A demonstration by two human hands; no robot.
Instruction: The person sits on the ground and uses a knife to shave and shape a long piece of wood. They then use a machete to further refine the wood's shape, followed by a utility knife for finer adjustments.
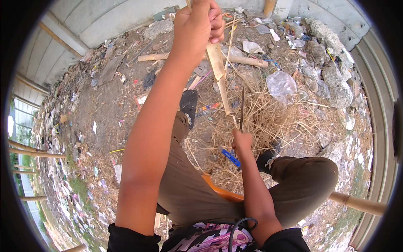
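My left hand (200,27), stretched far forward, is closed around the upper part of a split bamboo strip (215,63). The strip slants down toward me and narrows to a thin lower end near the blade. In my right hand (242,142) is a knife-like tool with a long, narrow dark blade (242,105), seen nearly edge-on and pointing away from me. A blue slotted piece (231,158) shows just below that hand; it looks like the handle's end, though the join is hidden. Blade and strip lie close together; I cannot tell whether they touch.
Dry shavings (268,126) are heaped between my shoes. Beyond them lie a bamboo pole (247,61) and a clear plastic bag (281,86). Concrete rubble (336,80) lines the right wall. An orange seat edge (222,191) shows beneath me, and another bamboo pole (357,203) stands right.
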